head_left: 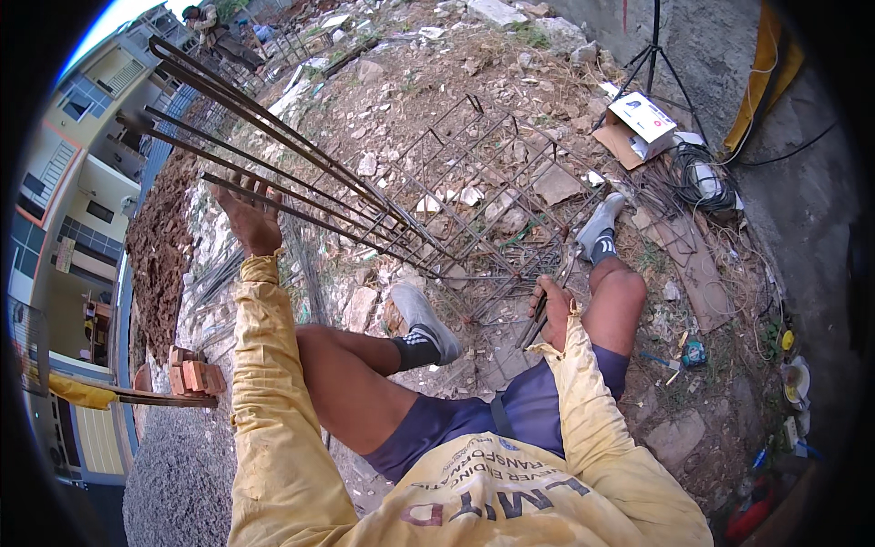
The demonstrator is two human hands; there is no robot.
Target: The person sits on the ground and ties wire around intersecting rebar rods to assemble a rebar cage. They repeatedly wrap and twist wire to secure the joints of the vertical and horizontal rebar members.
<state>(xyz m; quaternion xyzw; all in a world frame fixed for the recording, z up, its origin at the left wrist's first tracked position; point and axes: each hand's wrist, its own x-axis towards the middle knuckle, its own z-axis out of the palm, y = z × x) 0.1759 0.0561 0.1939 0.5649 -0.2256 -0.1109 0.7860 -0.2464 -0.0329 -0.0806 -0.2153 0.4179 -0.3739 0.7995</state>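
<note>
Rods of steel (292, 141) are seen rising at a slant toward the upper left, their lower ends lost among the thin bars of a reinforcement cage (518, 272) laid on the rubble between the person's feet. Where rods and cage are joined cannot be made out, so thickly are the bars crossed there. The far tips of the upper rods are blurred against the buildings (96, 214).

The lowest rod is crossed by the left hand (251, 219), whose fingers are spread and slightly bent behind it; part of them is hidden by the rod, and whether it is gripped or only touched cannot be judged. By the right hand (552, 314), pincers (569, 263) are grasped, with the fingers curled round the handles; the tool's head is hard to distinguish from the cage's edge just beside it.

Farther out, a cardboard box (643, 118) is set before a tripod (653, 50), cut off at the top edge. Bricks (194, 376) are stacked at the left. A co-worker (219, 36), bent over, is shown too small for the hands to be discerned.
</note>
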